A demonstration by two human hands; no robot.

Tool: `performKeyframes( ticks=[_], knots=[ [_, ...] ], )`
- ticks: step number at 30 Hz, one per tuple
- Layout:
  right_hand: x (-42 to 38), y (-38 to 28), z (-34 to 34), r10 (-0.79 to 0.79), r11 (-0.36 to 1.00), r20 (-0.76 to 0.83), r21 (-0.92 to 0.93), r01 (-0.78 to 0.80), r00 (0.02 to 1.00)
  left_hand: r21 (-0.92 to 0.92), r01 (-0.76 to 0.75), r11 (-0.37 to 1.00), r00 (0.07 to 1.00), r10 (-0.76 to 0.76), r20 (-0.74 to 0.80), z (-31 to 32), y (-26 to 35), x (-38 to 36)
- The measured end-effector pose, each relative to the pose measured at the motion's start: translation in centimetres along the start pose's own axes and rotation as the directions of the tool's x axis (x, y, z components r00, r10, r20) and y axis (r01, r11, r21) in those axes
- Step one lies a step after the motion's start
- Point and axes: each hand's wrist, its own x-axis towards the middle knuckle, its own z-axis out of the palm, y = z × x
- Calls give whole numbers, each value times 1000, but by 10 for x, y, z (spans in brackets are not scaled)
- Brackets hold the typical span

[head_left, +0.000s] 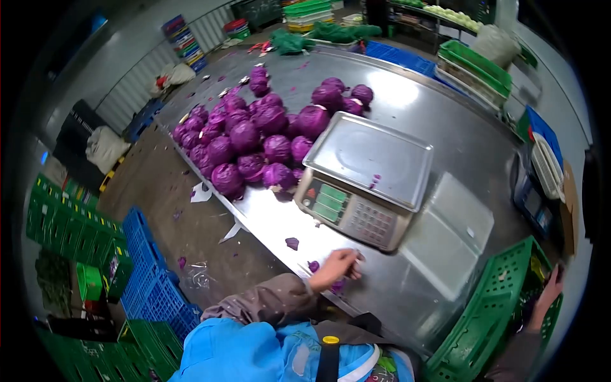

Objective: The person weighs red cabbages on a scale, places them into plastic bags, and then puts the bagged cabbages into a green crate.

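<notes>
Over the front edge of the metal table, before the scale's keypad, is my left hand (337, 267), its fingers curled together; whether anything small is between them is hidden. At the far right my right hand (548, 296) reaches over the rim of a green perforated crate (496, 305); its fingers are partly seen and what they touch is unclear. A scale (372, 159) with a bare steel pan stands on the table. A large heap of purple cabbages (245, 137) lies left of it, and a clear plastic tray (452, 235) lies to its right.
The metal table (280, 239) carries loose purple leaf scraps. Blue crates (149, 274) and green crates (70, 216) stand on the floor at left. Green and white crates (474, 70) are at the back right, green netting (344, 32) at the far end.
</notes>
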Motion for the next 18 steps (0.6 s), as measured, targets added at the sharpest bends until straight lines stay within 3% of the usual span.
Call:
performKeyframes(
  ticks=[1,2,3,4,5,6,7,8,10,11,12,14,15,16,18],
  knots=[
    [0,-32,25,-48,999,91,27,46,995,13,-113,994,990,114,-88,-34,-2,3],
    [-9,-73,56,-95,995,179,55,87,979,146,-243,959,911,277,-304,-63,4,4],
    [-18,-104,91,-175,982,259,113,151,950,249,-95,964,837,213,-503,-87,28,1],
    [-31,-127,125,-174,985,308,58,164,936,489,-251,836,586,533,-611,-142,-6,34],
    [-53,-160,163,-268,962,347,56,266,899,654,-117,748,513,609,-605,-157,34,25],
    [-75,-186,199,-352,921,434,3,389,829,644,-138,752,438,630,-642,-182,50,33],
    [-109,-221,233,-198,980,587,121,157,785,506,-126,853,420,508,-752,-196,68,40],
    [-135,-239,267,-147,986,716,160,44,682,305,-126,944,448,328,-832,-218,70,59],
    [-191,-264,331,-142,980,881,190,-63,451,30,-288,957,641,216,-737,-249,67,83],
    [-220,-275,360,-188,974,908,221,-45,374,-38,-384,923,623,229,-748,-257,58,100],
    [-242,-290,384,-124,986,956,149,-74,267,54,-373,926,566,273,-778,-257,59,99],
    [-284,-289,429,-154,979,977,171,-110,148,-41,-445,894,583,254,-772,-256,63,90],
    [-302,-296,442,-124,977,987,140,-158,106,-229,-483,845,684,201,-702,-246,80,67],
    [-315,-301,454,-95,973,993,107,-206,66,-255,-502,826,718,234,-656,-256,67,69],
    [-335,-296,472,-117,944,990,136,-301,79,-475,-420,773,838,130,-530,-239,101,33]
  ],
)
